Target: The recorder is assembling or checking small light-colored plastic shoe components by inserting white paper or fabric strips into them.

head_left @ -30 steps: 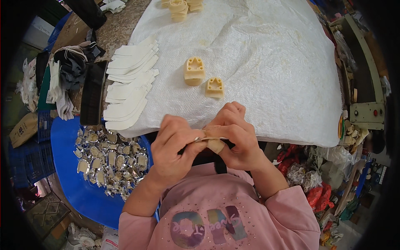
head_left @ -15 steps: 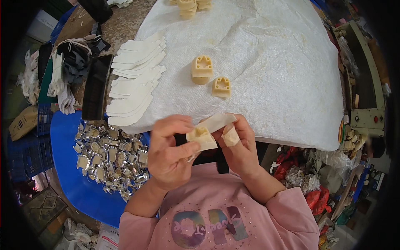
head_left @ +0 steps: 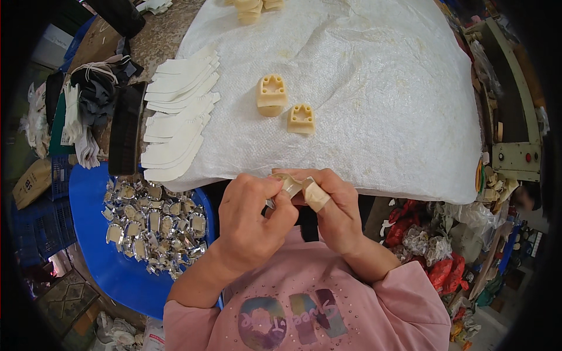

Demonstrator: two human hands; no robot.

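Note:
My left hand [head_left: 252, 213] is closed, its thumb and fingertips pinching a pale strip around a cream shoe heel [head_left: 289, 185]. From the other side my right hand [head_left: 339, 213] grips the same heel, fingers behind it. A cream wrap [head_left: 316, 195] covers the right thumb. Fingers hide much of the held heel and strip. Beyond the hands, on the white sheet, a cream heel [head_left: 272, 90] rests on another rounded piece. Beside it stands a smaller-looking cream heel [head_left: 301, 119], holes facing up. Overlapping white curved strips [head_left: 178, 131] lie along the sheet's left side.
The white woven sheet [head_left: 374, 111] covers the table. More cream heels [head_left: 249, 10] sit at its far edge. A black tray [head_left: 126, 128] stands left of the strips. Below it, a blue tub [head_left: 105, 263] holds many shiny silver pieces [head_left: 155, 225]. Plastic bags [head_left: 448, 272] crowd the right.
The heel has turned, and the strip that stretched between both hands is now drawn in around it. My left fingers have closed in on it. The view has shifted slightly.

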